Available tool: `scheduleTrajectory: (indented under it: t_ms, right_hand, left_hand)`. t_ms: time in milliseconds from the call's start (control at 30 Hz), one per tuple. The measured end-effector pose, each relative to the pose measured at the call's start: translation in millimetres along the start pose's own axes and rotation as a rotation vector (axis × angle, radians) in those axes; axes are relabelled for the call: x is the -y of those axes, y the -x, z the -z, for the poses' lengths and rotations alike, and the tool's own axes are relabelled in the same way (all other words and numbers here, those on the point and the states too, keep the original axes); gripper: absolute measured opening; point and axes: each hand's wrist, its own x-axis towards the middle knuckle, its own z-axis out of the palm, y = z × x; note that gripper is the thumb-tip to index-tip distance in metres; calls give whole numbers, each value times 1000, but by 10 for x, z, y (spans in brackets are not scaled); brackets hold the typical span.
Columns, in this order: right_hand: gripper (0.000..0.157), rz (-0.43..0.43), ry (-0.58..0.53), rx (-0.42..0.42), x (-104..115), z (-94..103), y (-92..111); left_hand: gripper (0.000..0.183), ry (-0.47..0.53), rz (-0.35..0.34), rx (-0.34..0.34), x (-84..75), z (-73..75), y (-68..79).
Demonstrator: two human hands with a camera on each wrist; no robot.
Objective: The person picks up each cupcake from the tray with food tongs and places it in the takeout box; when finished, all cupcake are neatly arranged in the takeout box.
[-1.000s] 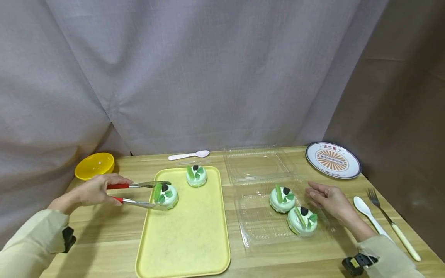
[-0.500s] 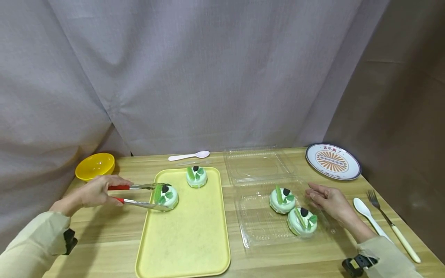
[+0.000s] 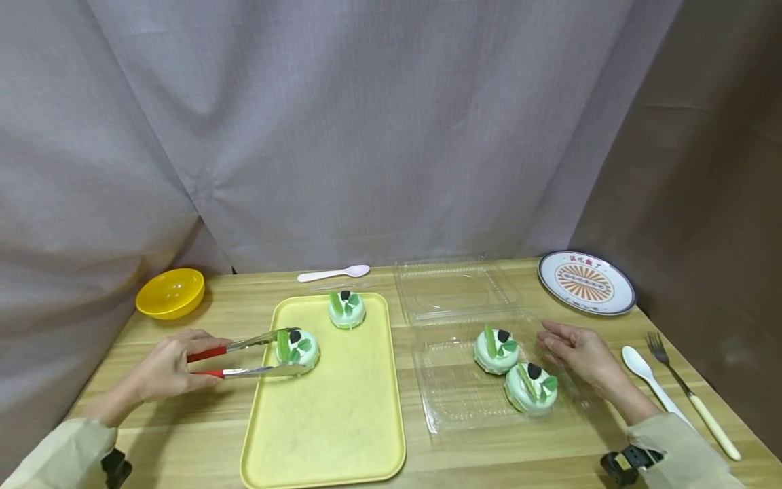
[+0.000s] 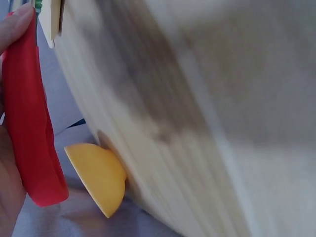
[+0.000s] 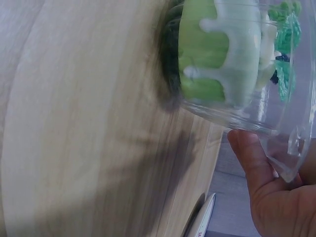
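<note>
The left hand (image 3: 174, 367) pinches red-handled metal tongs (image 3: 247, 372) between its thumb and fingers, reaching in over the left edge of the yellow rectangular tray (image 3: 330, 414). The jaws of the tongs stand on either side of a pale green round cake (image 3: 304, 353), which sits at the tray's left edge toward its far end; I cannot tell how firmly they press on it. A second green cake (image 3: 343, 316) sits near the tray's far edge, topped likewise with leaves and a dark berry-like piece. To the right of the tray lies a clear plastic hinged container (image 3: 449, 394), its lid (image 3: 455, 288) laid open on the side away from the person. Two more cakes stand close together in its base. The right hand (image 3: 577, 353), well to the right of the tray, has its fingers extended, with fingertips touching the container's outer edge. Beyond the tray lie a yellow bowl (image 3: 171, 293) to the left, a pale pink spoon (image 3: 332, 274) straight behind, and a patterned plate (image 3: 586, 283) to the far right. A white spoon (image 3: 655, 384) and a fork (image 3: 705, 415) lie far right of the tray.
</note>
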Motion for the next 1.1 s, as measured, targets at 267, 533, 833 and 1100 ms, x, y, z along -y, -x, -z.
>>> scheduleTrajectory:
  t_ms: [267, 533, 833, 1100]
  right_hand:
    - [47, -3, -6, -4, 4, 1, 6]
    - [48, -1, -13, -9, -13, 2, -20]
    - [48, 63, -45, -33, -51, 5, -38]
    - [47, 11, 8, -26, 7, -13, 4]
  left_hand:
    - [59, -33, 39, -30, -175, -4, 39]
    - [57, 49, 18, -76, -406, -3, -60]
    - [54, 179, 33, 16, -1043, -202, -578]
    - [51, 212, -74, 116, -1589, -568, -1126]
